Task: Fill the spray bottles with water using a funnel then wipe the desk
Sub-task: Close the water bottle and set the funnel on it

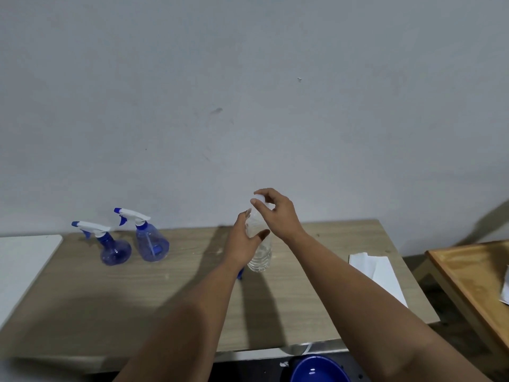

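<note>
- Your left hand (248,241) grips the water bottle (259,255) standing on the tabletop (179,285); your right hand (278,213) pinches its cap (259,200).
- Squeeze hard once it's uncapped and water may spill.

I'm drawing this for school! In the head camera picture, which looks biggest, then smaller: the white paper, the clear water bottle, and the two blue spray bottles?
1. White paper, the biggest patch.
2. Clear water bottle, partly hidden by the hands.
3. The two blue spray bottles look about alike, so no ranking between them.

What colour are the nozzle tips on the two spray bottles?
Blue, on white trigger heads, in the head view: left spray bottle, right spray bottle.
</note>
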